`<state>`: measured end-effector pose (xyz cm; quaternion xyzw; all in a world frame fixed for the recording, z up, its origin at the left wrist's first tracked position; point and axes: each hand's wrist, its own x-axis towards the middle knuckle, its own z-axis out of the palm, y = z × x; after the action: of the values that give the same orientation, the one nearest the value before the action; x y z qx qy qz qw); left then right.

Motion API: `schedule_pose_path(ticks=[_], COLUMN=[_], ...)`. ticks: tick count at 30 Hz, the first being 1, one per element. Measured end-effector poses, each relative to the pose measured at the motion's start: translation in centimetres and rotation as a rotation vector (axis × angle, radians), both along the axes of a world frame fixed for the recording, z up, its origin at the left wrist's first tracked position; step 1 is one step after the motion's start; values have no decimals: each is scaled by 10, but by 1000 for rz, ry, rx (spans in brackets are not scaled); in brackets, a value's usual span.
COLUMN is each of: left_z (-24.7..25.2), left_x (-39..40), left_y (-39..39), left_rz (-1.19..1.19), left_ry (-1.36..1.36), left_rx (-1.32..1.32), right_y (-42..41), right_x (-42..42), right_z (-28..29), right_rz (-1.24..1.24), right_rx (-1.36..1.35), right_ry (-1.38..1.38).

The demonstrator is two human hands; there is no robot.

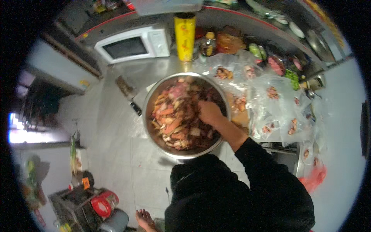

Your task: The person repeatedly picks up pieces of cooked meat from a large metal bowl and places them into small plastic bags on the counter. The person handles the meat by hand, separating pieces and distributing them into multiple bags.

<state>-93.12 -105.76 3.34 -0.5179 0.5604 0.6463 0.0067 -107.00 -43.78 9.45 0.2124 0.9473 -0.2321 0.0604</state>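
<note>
A large round steel basin [187, 158] stands before me, filled with a mix of sliced and chopped food [174, 124] in orange, pink and brown. My right hand [211, 113] reaches into the right side of the basin, its fingers blurred and sunk among the darker pieces, so what they grip is hidden. My left hand [144, 218] is low at the picture's bottom, away from the basin, with its fingers apart and nothing in it. Left of the basin lies a cleaver [135, 108] with a black handle.
Clear plastic bags [278, 107] with portions of food cover the worktop at the right, beside a wooden board [240, 117]. Behind the basin stand a white microwave [132, 46], a yellow cylinder [185, 37] and a jar [208, 45]. A cart [78, 203] with a red container [105, 204] is at lower left.
</note>
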Motion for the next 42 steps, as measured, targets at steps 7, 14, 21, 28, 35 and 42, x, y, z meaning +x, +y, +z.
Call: schedule_pose_path(ticks=[7,14,21,28,35,42], left_z=[-96,-80,-109,-38,-17,13], left_x=[-60,-151,-163,-56,47,84], left_y=[-57,65,166,253,384,441], left_rz=[-631,-902,-1045,-1396,-1554,-1694], left_ry=[40,-109,-218,-393,-374,-211], left_rx=[3,284,306,144,-96,-107], right_y=[-3,-27,-26,130,353,426], right_x=[22,169,397,545,607,621], right_z=[3,41,6,-23,-45,-99], right_rz=[-180,-691,-1197,-1675,-1703,-1653], right_rx=[-174,-1144,-1178,-545,-260,76], right_ry=[229,606,747,1322,1325,801])
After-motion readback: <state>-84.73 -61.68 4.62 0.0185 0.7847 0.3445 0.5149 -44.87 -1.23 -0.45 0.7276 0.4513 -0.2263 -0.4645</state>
